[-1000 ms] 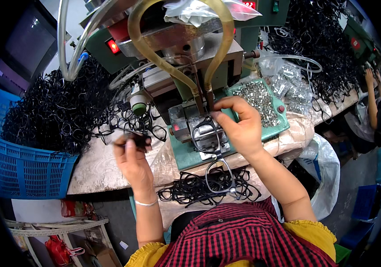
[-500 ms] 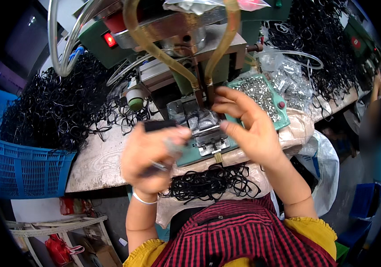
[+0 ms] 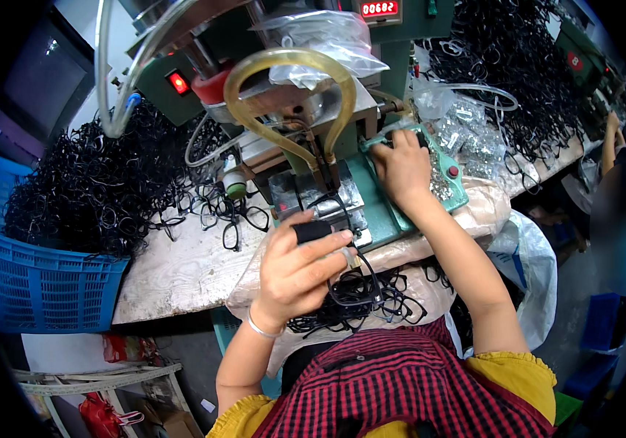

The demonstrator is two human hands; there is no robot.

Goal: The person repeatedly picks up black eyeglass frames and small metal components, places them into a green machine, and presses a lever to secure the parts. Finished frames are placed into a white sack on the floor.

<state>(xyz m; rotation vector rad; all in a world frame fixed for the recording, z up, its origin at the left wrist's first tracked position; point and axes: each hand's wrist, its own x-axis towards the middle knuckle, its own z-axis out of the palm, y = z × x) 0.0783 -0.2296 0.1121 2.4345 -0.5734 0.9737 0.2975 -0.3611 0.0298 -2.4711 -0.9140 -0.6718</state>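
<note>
A black eyeglass frame (image 3: 357, 299) is held by my left hand (image 3: 295, 274), its fingers closed on it just in front of the machine's metal fixture (image 3: 291, 193). One slender arm of the frame reaches up over that fixture. Black wrapping covers one of my left fingers. My right hand (image 3: 406, 175) is at the green tray (image 3: 453, 191) of small shiny metal pieces (image 3: 441, 171), fingers bent down at its far left part. Whatever those fingertips hold is hidden. Several black eyeglass frames (image 3: 401, 306) lie in a pile close to my apron.
Looping yellowish tubes (image 3: 349, 87) hang from the press above the fixture. Heaps of black frames (image 3: 101, 190) rise at the left, by a blue basket (image 3: 50, 285), and at the far right. Plastic bags of metal pieces (image 3: 470, 139) lie behind the tray. Another person's arm (image 3: 610, 142) shows far right.
My right hand has gone from the fixture to the tray on the right. My left hand, blurred before, now shows the eyeglass frame in its fingers. The press's tubes have changed shape.
</note>
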